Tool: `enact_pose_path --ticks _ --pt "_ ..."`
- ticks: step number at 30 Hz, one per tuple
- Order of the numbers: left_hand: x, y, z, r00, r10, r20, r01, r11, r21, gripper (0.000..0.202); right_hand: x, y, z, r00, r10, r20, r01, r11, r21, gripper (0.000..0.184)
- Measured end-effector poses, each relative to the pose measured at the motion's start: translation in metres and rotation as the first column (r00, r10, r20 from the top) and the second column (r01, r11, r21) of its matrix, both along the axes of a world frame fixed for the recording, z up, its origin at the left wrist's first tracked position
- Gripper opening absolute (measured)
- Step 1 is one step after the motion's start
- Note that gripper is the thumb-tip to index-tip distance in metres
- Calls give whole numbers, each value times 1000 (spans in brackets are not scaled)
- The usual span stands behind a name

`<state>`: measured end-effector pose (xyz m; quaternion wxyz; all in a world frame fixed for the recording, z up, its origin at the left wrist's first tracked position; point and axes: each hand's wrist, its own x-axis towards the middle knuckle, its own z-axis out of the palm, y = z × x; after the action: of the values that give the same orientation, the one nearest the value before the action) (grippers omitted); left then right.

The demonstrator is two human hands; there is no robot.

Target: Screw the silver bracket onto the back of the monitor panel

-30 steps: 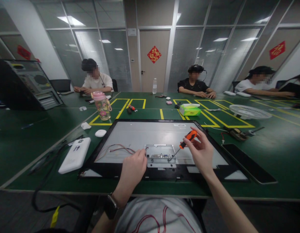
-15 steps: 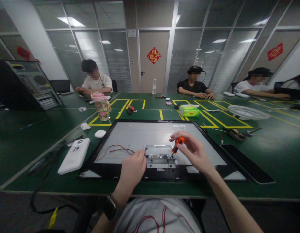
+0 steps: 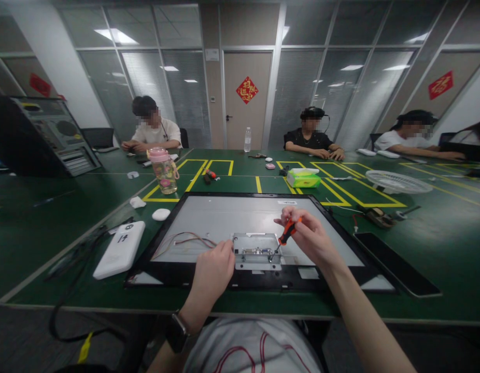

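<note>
A monitor panel (image 3: 224, 215) lies face down on the green table (image 3: 438, 243), its grey metal back up. A small metal cover plate (image 3: 256, 243) sits near its front edge, with thin red and white wires (image 3: 185, 239) running off to the left. My right hand (image 3: 308, 235) grips an orange-handled screwdriver (image 3: 286, 232), tip down at the right side of the plate. My left hand (image 3: 214, 269) rests closed at the plate's left edge, fingertips touching it.
A white box (image 3: 119, 248) lies left of the panel, a black slab (image 3: 395, 264) right of it. Farther back stand a pink-lidded bottle (image 3: 163, 169), a green tissue pack (image 3: 303, 177) and a fan grille (image 3: 397, 181). Three people sit across the table. A computer case (image 3: 45, 134) stands at far left.
My right hand has closed over the screwdriver handle and shifted left and up, bringing the tool more upright on the plate. My left hand has stayed put.
</note>
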<state>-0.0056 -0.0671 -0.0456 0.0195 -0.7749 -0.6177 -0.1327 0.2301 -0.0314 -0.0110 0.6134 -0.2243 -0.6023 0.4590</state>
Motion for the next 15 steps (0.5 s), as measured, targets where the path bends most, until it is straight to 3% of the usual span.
enact_pose_path --ticks 5,9,15 --pt "-1 1 -2 1000 -7 7 7 1000 9 22 -3 -4 4 996 85 -15 -86 993 -81 23" --pt "-1 1 -2 1000 -12 2 12 1000 17 22 -4 -4 4 994 105 -38 -107 993 -54 26" --pt "0 1 0 1000 1 -5 -1 1000 -1 23 1 -4 0 1000 1 6 -1 998 -60 25"
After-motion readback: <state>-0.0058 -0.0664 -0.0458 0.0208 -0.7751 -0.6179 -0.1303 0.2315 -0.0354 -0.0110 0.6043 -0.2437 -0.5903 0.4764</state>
